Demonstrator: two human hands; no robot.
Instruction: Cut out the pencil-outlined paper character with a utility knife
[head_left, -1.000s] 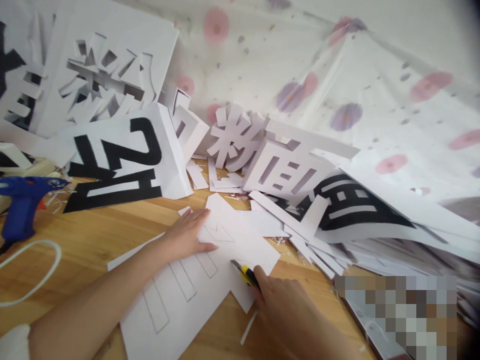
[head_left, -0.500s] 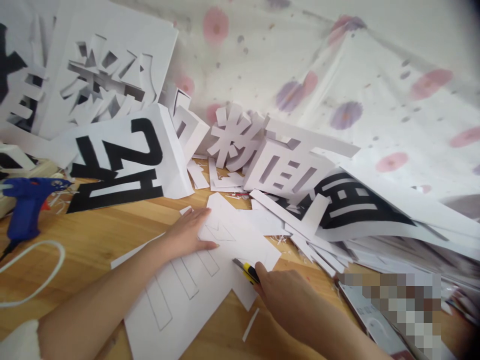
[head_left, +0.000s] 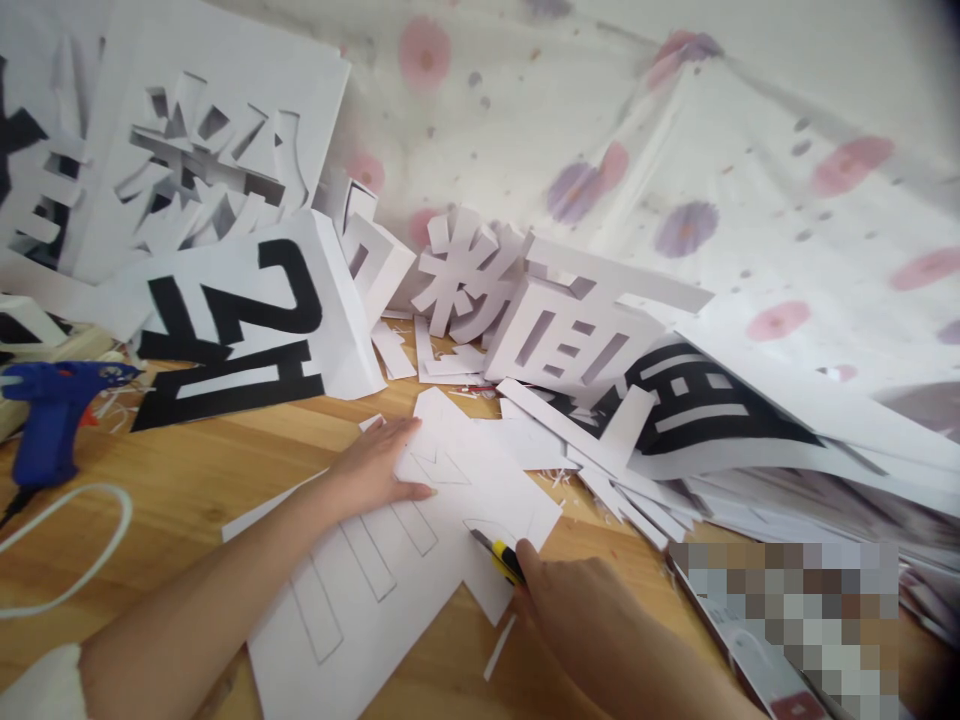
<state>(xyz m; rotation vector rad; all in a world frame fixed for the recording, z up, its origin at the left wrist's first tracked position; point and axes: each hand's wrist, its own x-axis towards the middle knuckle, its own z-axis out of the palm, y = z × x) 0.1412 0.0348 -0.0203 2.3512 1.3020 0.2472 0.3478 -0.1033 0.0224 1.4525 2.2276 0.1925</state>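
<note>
A white foam-like board (head_left: 352, 640) with pencilled outlines of bars and a triangle lies on the wooden table. Flat on its upper part rests my left hand (head_left: 379, 465), thumb spread from the fingers. My right hand (head_left: 570, 590) grips a yellow and black utility knife (head_left: 505, 556) near the board's right side. The blade points left, with its tip at or just over the board beside a pencil line; I cannot tell if it is cutting. A thin white offcut (head_left: 500, 648) lies below the knife.
A blue glue gun (head_left: 56, 420) and a white cable loop (head_left: 124, 520) lie at left. White cut-out characters (head_left: 469, 275) stand at the back near printed black-letter sheets (head_left: 244, 310). Strips and scraps (head_left: 600, 440) pile up right of centre. A phone-like device (head_left: 757, 650), partly blurred, sits at lower right.
The knife and my right hand have moved slightly down and to the right over the board. A pencil line by the blade now shows more. My left hand stays in place.
</note>
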